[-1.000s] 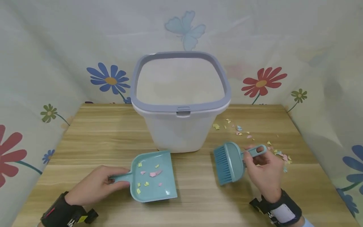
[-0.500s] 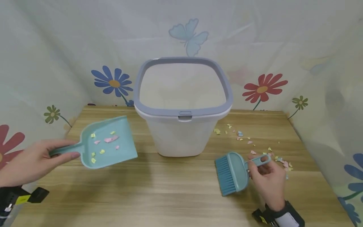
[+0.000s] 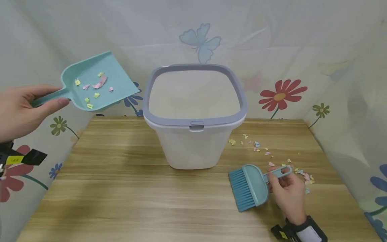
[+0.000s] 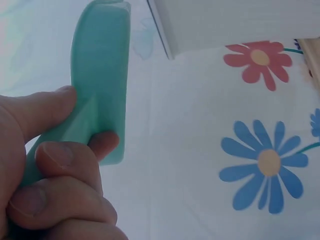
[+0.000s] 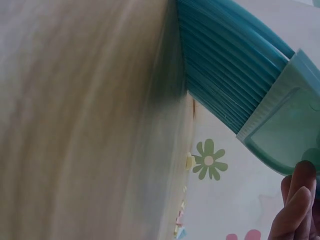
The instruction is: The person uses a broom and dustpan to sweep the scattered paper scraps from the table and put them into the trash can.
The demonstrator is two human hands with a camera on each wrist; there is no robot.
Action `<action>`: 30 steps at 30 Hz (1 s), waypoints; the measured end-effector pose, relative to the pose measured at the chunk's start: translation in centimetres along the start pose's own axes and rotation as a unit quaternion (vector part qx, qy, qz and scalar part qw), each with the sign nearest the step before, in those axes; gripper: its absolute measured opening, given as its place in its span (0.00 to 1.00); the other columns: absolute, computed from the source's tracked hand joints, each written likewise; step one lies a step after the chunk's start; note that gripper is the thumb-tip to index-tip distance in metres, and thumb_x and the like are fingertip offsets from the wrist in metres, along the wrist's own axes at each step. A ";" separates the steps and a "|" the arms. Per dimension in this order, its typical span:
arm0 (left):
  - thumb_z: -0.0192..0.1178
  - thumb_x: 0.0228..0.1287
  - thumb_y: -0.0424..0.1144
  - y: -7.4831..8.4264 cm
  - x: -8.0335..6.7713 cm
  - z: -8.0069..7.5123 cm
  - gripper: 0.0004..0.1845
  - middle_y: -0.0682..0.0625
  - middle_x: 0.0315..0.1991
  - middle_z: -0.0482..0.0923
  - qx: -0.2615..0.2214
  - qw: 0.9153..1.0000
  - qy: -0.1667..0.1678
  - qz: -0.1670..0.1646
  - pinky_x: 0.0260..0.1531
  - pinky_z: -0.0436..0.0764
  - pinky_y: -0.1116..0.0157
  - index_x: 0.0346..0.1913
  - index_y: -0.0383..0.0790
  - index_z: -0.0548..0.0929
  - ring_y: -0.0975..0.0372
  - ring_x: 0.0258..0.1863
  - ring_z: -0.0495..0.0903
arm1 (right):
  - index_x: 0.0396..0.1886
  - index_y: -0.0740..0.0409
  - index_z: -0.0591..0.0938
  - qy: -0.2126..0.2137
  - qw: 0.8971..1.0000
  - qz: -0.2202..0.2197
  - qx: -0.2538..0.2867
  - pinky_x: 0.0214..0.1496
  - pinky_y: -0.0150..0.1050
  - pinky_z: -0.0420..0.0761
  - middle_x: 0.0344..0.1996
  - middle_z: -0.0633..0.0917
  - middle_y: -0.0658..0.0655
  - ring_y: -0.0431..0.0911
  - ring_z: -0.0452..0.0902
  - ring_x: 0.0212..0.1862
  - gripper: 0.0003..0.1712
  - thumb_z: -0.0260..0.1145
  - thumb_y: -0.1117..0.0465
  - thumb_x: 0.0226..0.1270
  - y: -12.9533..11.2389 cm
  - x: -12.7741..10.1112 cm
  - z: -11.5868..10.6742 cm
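Two hands at work, one high and one low; the left hand (image 3: 18,109) is up at the left edge of the head view, fingers and thumb curled round the handle of the teal dustpan (image 3: 98,82), and the pan hangs in the air, left of the bin and about level with its rim, its open lip pointing toward the bin; on the pan lie a scatter of paper scraps (image 3: 93,88), yellow and pink, sitting toward the middle and back of the scoop. The left wrist view confirms the grip: fingers (image 4: 60,170) wrapped tight round the teal handle, thumb along its side, with the flowered cloth beyond. Down at the right, the right hand (image 3: 287,191) pinches the looped handle of the teal brush (image 3: 249,186) between thumb and fingertips; the brush lies on the wooden table (image 3: 136,195), bristles pointing left toward the viewer, well apart from the dustpan. The right wrist view shows the bristles close above the wood grain; whether they touch it I cannot tell. The white bin (image 3: 193,141) with its grey rim stands open at the centre back of the table; loose paper bits (image 3: 266,151) lie strewn on the wood to its right, just behind the brush hand; a flower-printed cloth (image 3: 281,90) closes in the table on three sides.
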State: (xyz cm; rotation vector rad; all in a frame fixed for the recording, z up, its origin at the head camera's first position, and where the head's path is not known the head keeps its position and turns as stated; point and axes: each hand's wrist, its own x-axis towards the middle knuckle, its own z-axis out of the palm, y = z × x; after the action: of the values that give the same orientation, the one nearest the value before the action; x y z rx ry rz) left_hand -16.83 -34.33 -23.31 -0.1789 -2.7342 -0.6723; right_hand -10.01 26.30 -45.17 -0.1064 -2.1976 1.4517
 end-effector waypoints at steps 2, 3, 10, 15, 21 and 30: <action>0.56 0.80 0.48 0.9 1.0 -0.3 0.27 0.24 0.55 0.80 0.008 1.000 -0.003 0.007 0.32 0.63 0.90 0.68 0.28 0.76 0.83 0.30 0.68 | 0.39 0.70 0.84 -0.005 1.000 -0.001 -0.001 0.18 0.30 0.79 0.27 0.85 0.38 0.36 0.79 0.16 0.04 0.66 0.77 0.67 -0.1 0.1 -0.1; 0.57 0.80 0.49 1.5 1.6 -0.4 0.28 0.26 0.53 0.82 0.014 1.000 -0.005 0.010 0.29 0.65 0.86 0.68 0.30 0.77 0.78 0.28 0.69 | 0.39 0.69 0.84 -0.008 1.000 -0.001 -0.002 0.18 0.31 0.79 0.27 0.85 0.38 0.35 0.79 0.17 0.04 0.66 0.77 0.67 -0.1 0.2 -0.1; 0.63 0.74 0.52 6.1 4.2 1.1 0.26 0.39 0.47 0.86 -0.023 0.998 -0.012 0.052 0.20 0.66 0.69 0.67 0.42 0.81 0.64 0.24 0.72 | 0.43 0.65 0.85 -0.013 0.999 0.006 -0.043 0.19 0.29 0.79 0.26 0.84 0.35 0.33 0.80 0.18 0.07 0.70 0.73 0.66 -0.1 0.4 -0.1; 0.66 0.73 0.45 9.0 5.4 3.1 0.22 0.41 0.49 0.87 -0.060 0.991 -0.009 0.119 0.23 0.67 0.73 0.66 0.42 0.83 0.68 0.26 0.75 | 0.45 0.64 0.86 -0.018 0.998 0.023 -0.059 0.19 0.29 0.79 0.26 0.84 0.36 0.34 0.81 0.19 0.08 0.71 0.71 0.67 0.0 0.4 -0.1; 0.69 0.71 0.41 11.1 6.1 5.1 0.24 0.40 0.50 0.88 -0.017 0.981 0.036 0.191 0.27 0.68 0.74 0.66 0.37 0.82 0.63 0.24 0.74 | 0.47 0.63 0.87 -0.027 0.997 0.035 -0.062 0.20 0.30 0.80 0.26 0.85 0.36 0.33 0.81 0.19 0.09 0.71 0.70 0.67 -0.1 0.1 -0.1; 0.72 0.65 0.32 12.7 7.1 7.3 0.20 0.39 0.50 0.88 0.011 0.933 0.106 0.344 0.40 0.86 0.53 0.59 0.32 0.84 0.50 0.42 0.88 | 0.45 0.64 0.88 -0.023 0.996 0.026 -0.080 0.20 0.30 0.80 0.29 0.85 0.34 0.34 0.81 0.19 0.08 0.71 0.69 0.67 -0.7 0.2 0.2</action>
State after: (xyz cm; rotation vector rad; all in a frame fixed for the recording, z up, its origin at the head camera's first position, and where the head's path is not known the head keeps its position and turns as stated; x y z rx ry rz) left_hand -23.09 -19.36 -21.62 -0.9428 -2.2384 -0.4195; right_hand -10.09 25.91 -44.57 -0.1877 -2.3637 1.3163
